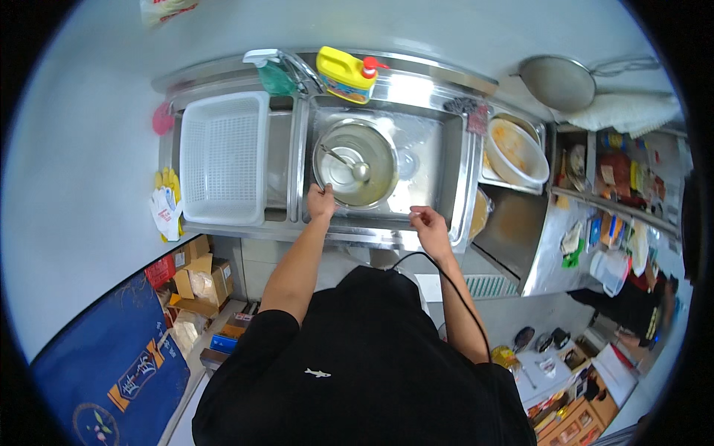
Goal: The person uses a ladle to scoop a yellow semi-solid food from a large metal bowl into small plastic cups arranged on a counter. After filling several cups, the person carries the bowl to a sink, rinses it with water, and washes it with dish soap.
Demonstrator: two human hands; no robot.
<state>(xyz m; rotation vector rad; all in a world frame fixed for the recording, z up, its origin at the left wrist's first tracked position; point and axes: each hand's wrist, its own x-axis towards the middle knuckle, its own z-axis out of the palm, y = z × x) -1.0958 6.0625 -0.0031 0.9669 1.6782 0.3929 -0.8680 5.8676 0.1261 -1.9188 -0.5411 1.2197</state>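
Note:
A round stainless-steel pot (385,150) stands in the right basin of a steel sink (446,167). My left hand (321,202) grips the pot's near-left rim, thumb over the edge. Inside the pot a metal ladle (361,171) leans, its bowl near the middle and its handle pointing up and left. Right of the pot, my right hand (428,222) hovers over the basin's front edge with loosely bent fingers; no object shows in it. Behind the basin is a yellow detergent jug (343,78) with a red pump.
A white perforated plastic basket (223,161) sits over the left basin. A green spray bottle (273,78) stands by the faucet (301,69). To the right are a stained white colander (516,150) and a hanging strainer (558,83). A person (641,306) is at far right.

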